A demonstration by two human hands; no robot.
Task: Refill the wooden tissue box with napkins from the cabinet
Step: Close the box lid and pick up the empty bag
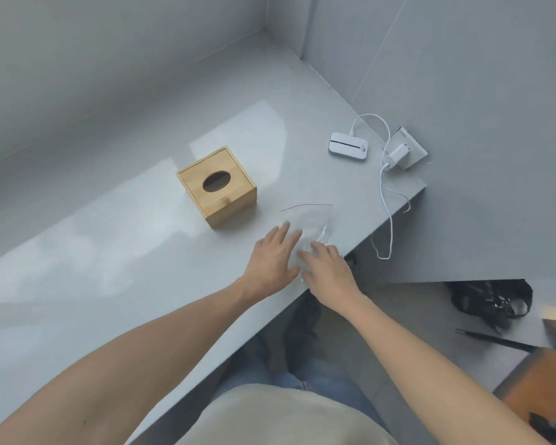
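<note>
The wooden tissue box [218,186] stands upright on the grey counter [109,252], its oval top opening dark. Right of it lies a flat clear plastic bag [312,220] with a thin red strip along its far edge. My left hand [275,256] lies flat on the bag's near left part with fingers straight. My right hand [326,268] rests on the bag's near right corner beside the counter edge, and its fingers curl into crinkled plastic. No napkins are visible.
A white device [348,147] lies at the back right, cabled to a white charger [398,155] in a wall socket; the cable [386,220] hangs over the counter edge. Below right are a black bag [491,300], a pen [495,340] and wooden furniture [546,387].
</note>
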